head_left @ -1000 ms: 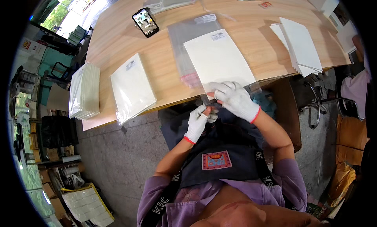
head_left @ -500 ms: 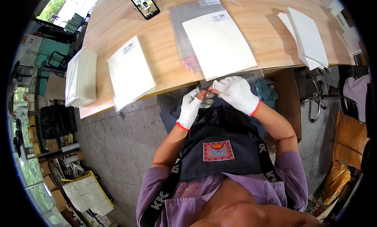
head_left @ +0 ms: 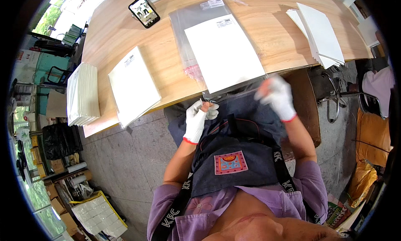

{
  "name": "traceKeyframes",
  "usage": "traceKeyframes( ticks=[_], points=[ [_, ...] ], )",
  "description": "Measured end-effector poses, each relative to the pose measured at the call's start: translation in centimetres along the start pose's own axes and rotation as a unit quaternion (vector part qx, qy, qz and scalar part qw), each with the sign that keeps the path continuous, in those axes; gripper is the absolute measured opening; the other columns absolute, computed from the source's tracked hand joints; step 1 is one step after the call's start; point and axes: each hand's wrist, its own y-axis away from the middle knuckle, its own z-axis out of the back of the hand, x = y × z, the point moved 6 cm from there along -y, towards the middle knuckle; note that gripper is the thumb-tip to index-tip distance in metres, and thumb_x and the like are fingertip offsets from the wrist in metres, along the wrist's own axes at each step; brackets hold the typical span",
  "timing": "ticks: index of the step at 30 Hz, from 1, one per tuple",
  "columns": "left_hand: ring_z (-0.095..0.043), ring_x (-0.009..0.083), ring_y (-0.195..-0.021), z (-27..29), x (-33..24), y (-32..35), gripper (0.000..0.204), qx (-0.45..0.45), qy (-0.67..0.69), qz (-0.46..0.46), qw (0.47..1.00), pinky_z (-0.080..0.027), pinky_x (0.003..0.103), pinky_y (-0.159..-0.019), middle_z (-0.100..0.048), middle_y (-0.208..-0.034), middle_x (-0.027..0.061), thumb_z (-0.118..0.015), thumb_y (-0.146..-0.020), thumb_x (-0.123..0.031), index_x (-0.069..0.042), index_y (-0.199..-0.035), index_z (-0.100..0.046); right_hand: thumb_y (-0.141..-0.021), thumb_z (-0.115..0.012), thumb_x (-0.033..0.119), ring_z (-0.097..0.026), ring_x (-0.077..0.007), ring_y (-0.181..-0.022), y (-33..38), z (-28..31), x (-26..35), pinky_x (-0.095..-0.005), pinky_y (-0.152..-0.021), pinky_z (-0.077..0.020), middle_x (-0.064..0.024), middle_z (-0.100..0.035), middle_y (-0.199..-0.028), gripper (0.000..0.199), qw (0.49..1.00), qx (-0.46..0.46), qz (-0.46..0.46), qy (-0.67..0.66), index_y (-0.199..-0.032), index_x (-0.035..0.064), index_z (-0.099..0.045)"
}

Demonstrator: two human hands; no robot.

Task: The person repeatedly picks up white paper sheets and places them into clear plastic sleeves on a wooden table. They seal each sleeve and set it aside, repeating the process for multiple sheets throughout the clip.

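A white sheet or thin stack of paper point(head_left: 225, 57) with a small label lies in a clear plastic bag at the table's front edge. The bag's clear flap point(head_left: 238, 90) hangs over that edge. My left hand point(head_left: 197, 121), in a white glove with bare fingertips, pinches the flap's left corner. Near the flap's right corner is my right hand point(head_left: 277, 98), gloved alike; motion smears its fingers, so its grip cannot be made out. Beneath the paper, a pile of empty clear bags point(head_left: 184, 36) with a pink-marked end sticks out to the left.
Left of the paper lie a bagged white stack point(head_left: 134, 82) and a taller pile of bagged packs point(head_left: 82, 95). White packs point(head_left: 319, 34) lean together at the right. A phone point(head_left: 144, 12) stands at the back. A cardboard box point(head_left: 307, 103) sits under the table.
My right hand has moved away from my left, rightward along the flap. My left hand stays near the left corner. The view has shifted slightly.
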Motion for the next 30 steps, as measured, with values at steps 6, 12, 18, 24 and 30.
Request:
traceKeyframes(
  ticks=[6,12,18,24,30],
  points=[
    [-0.064,0.0145,-0.075,0.2,-1.3,0.5,0.031,0.038,-0.146,-0.035,0.988,-0.051,0.025,-0.067,-0.067,-0.089,0.0117,-0.053,-0.094,-0.024,0.006,-0.097,-0.061,-0.083,-0.057,0.017,-0.057,-0.0155,-0.061,11.7,26.6,-13.7,-0.0297,-0.051,-0.0453,-0.0048,-0.063,-0.079,0.014,0.911,-0.388,-0.106,0.088,-0.094,0.0083,-0.056],
    [-0.059,0.0286,-0.092,-1.1,-7.0,2.7,0.035,-0.086,-0.574,-0.515,0.630,-0.049,0.038,-0.078,-0.061,-0.097,0.0092,-0.069,-0.065,-0.001,-0.009,-0.098,-0.066,-0.081,-0.059,0.031,-0.063,-0.0322,-0.077,7.2,13.8,-8.1,-0.0443,-0.065,-0.0494,-0.0103,-0.065,-0.081,0.022,0.790,-0.015,-0.132,0.599,-0.087,0.0098,-0.056],
    [-0.057,0.0291,-0.099,-5.0,-7.6,0.9,0.024,0.042,-0.559,-0.585,0.586,-0.047,0.042,-0.085,-0.063,-0.098,0.0067,-0.075,-0.064,-0.003,-0.008,-0.085,-0.065,-0.065,-0.074,0.019,-0.058,-0.0250,-0.096,-0.9,2.0,2.9,-0.0380,-0.082,-0.0473,-0.0037,-0.058,-0.113,0.037,0.715,-0.082,0.384,0.579,-0.100,0.0171,-0.063],
    [-0.057,0.0262,-0.081,-2.7,-6.5,1.4,0.021,-0.003,-0.484,-0.497,0.720,-0.047,0.037,-0.073,-0.061,-0.083,0.0051,-0.072,-0.070,-0.005,-0.008,-0.091,-0.069,-0.070,-0.074,0.014,-0.059,-0.0227,-0.067,-1.4,2.8,-1.3,-0.0328,-0.061,-0.0472,-0.0053,-0.062,-0.079,0.019,0.866,-0.066,0.293,0.399,-0.083,0.0093,-0.061],
    [-0.055,0.0079,-0.074,0.0,-0.7,-0.6,0.012,-0.169,0.105,-0.151,0.968,-0.044,0.022,-0.062,-0.058,-0.084,-0.0028,-0.065,-0.085,-0.010,-0.010,-0.095,-0.059,-0.085,-0.064,0.012,-0.043,-0.0042,-0.054,-1.1,1.3,-5.0,-0.0226,-0.047,-0.0358,0.0018,-0.049,-0.062,0.015,0.976,-0.188,-0.109,0.021,-0.081,0.0062,-0.052]
  ],
)
